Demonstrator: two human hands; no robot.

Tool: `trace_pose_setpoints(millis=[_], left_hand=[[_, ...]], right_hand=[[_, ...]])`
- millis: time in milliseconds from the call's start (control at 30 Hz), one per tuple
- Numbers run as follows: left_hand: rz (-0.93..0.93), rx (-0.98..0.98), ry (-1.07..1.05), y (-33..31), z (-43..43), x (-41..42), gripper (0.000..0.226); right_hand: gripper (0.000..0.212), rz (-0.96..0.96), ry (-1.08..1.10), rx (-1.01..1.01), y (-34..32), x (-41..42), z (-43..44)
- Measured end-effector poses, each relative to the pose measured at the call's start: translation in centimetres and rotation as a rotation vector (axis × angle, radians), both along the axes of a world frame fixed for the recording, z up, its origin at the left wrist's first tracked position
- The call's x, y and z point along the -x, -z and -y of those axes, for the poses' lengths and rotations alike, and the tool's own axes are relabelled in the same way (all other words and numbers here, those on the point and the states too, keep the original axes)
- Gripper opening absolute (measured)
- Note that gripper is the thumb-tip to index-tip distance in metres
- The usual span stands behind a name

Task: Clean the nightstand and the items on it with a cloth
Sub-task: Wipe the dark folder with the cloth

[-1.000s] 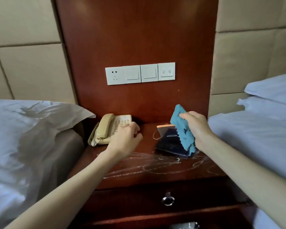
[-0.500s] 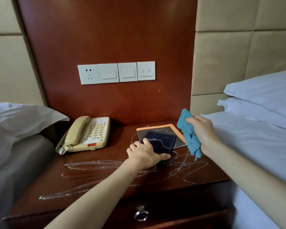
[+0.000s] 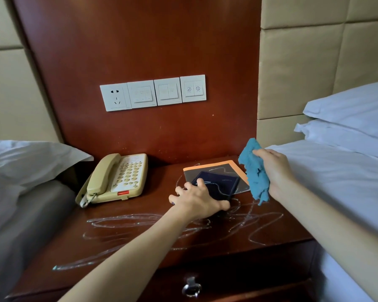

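Note:
The dark wooden nightstand (image 3: 140, 240) carries white scribbled streaks across its top. A beige telephone (image 3: 116, 178) sits at the back left. At the back right a dark navy booklet (image 3: 220, 183) lies on a grey card with an orange border (image 3: 227, 165). My left hand (image 3: 196, 199) grips the near left corner of the navy booklet, thumb along its front edge. My right hand (image 3: 273, 168) holds a crumpled blue cloth (image 3: 254, 173) in the air just right of the card, above the nightstand's right side.
Beds with white linen flank the nightstand, left (image 3: 20, 171) and right (image 3: 340, 175). A row of white wall switches and a socket (image 3: 153, 92) sits on the wooden panel behind. A drawer with a metal ring pull (image 3: 191, 287) is below the top.
My left hand left the telephone, moved right and took hold of the navy booklet's corner. My right hand with the cloth shifted right, off the booklet. The view turned left to right.

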State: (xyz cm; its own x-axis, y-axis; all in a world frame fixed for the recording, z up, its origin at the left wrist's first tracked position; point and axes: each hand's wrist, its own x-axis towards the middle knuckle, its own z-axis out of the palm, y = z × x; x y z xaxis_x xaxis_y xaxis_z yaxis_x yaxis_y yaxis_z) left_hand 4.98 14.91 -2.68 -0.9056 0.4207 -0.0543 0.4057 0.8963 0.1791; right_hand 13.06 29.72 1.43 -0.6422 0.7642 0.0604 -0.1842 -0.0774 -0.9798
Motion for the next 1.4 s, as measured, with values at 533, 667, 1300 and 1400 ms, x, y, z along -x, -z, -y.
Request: trace_pose_setpoints(millis=[533, 667, 1300, 1400], left_hand=[[0.92, -1.27, -0.085, -4.8, 8.8, 3.1, 0.045], [0.998, -1.312, 0.046, -4.3, 10.4, 2.4, 0.048], [0.564, -1.591, 0.051, -3.5, 13.0, 2.1, 0.078], [0.858, -1.813, -0.026, -2.4, 12.4, 2.1, 0.03]], right_hand=[[0.008, -0.072, -0.128, 0.035, -1.3, 1.6, 5.7], [0.022, -0.043, -0.188, 0.243, -2.3, 3.0, 7.6], [0.026, -0.078, -0.188, 0.338, -2.5, 5.9, 9.0], [0.022, -0.059, -0.286, 0.322, -1.7, 5.9, 9.8]])
